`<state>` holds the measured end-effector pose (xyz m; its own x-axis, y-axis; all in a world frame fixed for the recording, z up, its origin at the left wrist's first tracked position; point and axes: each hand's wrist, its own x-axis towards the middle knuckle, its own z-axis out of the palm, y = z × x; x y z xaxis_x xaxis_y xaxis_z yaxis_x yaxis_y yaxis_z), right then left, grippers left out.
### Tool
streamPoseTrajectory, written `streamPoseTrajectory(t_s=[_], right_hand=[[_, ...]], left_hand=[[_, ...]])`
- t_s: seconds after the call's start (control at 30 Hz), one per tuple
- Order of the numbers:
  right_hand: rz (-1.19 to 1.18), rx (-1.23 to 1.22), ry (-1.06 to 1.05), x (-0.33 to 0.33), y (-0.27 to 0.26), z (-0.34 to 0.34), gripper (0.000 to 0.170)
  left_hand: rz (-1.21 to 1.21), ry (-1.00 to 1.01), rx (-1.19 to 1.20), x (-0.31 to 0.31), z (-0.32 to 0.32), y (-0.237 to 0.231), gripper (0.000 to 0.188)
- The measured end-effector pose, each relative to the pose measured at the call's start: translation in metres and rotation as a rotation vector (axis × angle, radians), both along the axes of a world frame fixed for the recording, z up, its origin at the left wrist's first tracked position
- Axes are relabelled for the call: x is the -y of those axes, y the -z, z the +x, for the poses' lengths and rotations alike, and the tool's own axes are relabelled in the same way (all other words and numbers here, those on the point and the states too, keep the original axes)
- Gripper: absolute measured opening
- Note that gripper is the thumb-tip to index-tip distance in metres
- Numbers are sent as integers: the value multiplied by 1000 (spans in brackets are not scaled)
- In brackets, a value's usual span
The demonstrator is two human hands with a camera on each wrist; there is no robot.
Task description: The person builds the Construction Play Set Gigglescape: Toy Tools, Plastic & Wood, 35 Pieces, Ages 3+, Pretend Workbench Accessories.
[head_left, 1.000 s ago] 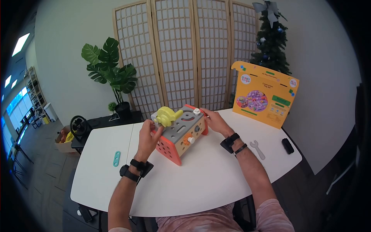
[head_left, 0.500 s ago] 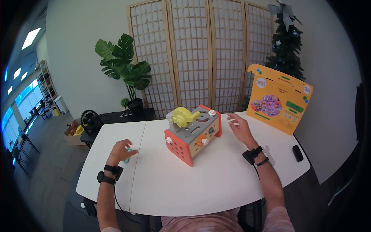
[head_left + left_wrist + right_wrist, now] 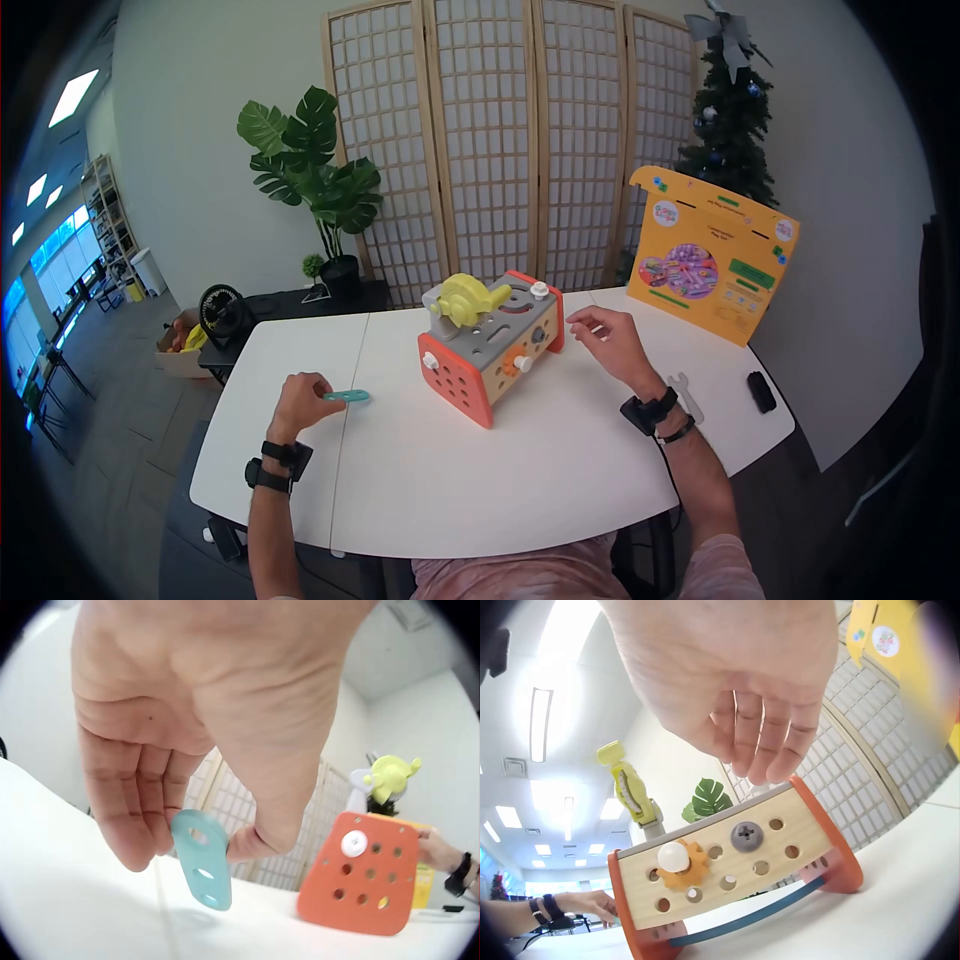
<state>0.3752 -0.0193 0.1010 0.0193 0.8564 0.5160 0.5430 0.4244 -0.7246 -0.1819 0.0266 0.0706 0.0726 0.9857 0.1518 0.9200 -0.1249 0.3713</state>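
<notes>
My left hand [image 3: 303, 402] pinches a teal toy strip with three holes [image 3: 201, 862] between thumb and fingertips, held just over the table at the left. To its right stands a toy workbench [image 3: 490, 345] with a grey top, red-orange end panels and wooden sides. A yellow toy saw piece [image 3: 466, 300] sits on its top. An orange gear [image 3: 682, 866] with a white knob and a grey screw head [image 3: 747, 836] are fixed to the wooden side. My right hand [image 3: 612, 345] hovers beside the workbench's right end, fingers loosely bent, holding nothing.
A grey toy wrench [image 3: 686, 397] lies near my right wrist, with a black object [image 3: 761, 392] farther right. A yellow box [image 3: 712, 255] stands at the back right of the white table [image 3: 480, 490]. A folding screen [image 3: 485, 150] and potted plant [image 3: 325, 200] are behind.
Both hands have let go of the workbench. My left hand moved left and picked up the teal strip from the table; my right hand drew away to the right.
</notes>
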Motion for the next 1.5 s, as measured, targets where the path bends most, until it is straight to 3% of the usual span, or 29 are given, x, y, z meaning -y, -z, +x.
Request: streamPoseTrajectory(t_s=[0.07,0.13,0.2,0.27,0.33,0.47,0.57,0.73,0.87,1.37,1.5], right_hand=[[60,47,-72,3,-3,-10,16],[28,5,-115,12,-13,-25,16],[76,44,-181,14,-14,-36,16],[63,53,-184,18,-18,-44,17],[64,158,-193,17,-22,-51,20],[47,105,-263,8,-25,-69,26],[125,167,-336,-5,-17,-76,32],[-113,138,-399,-10,-15,-76,36],[-146,117,-402,-12,-15,-76,36],[-57,184,-398,-15,-13,-78,35],[63,105,-303,-1,-24,-69,35]], left_hand=[[142,161,175,11,31,-26,34],[190,178,178,17,56,-47,31],[331,285,359,21,77,-63,29],[269,302,445,30,105,-77,30],[222,441,559,33,130,-80,26],[270,575,481,19,174,-69,28],[238,571,487,3,189,-56,28],[227,567,508,-4,196,-46,29],[242,572,457,-6,194,-46,31],[153,556,485,-3,189,-47,33],[200,578,524,6,187,-50,40]])
